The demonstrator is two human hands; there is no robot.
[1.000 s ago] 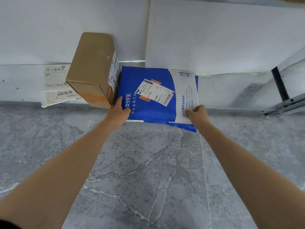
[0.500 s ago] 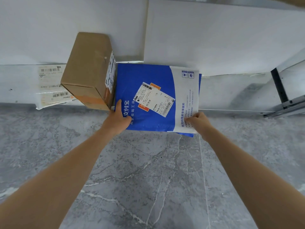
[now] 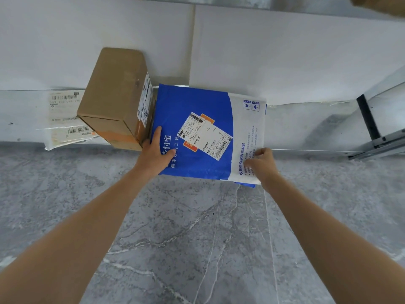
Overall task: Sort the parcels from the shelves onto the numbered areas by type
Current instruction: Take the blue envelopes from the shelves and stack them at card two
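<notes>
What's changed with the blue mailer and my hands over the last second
The blue mailer has slid out toward you, its near edge now hanging past the shelf lip over the floor. The left hand stayed on its left edge; the right hand shifted from the bottom corner to pinching the white strip. The cardboard box and the white mailer beside it stayed put.

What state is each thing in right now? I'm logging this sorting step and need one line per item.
blue mailer bag: sealed, flat, near edge overhanging the shelf, gripped at both near corners.
left hand: closed on the mailer's left near corner.
right hand: pinching the mailer's white right near corner.
cardboard box: closed, taped, standing beside the mailer.
white parcel: lying flat behind the box, labels up, untouched.
</notes>
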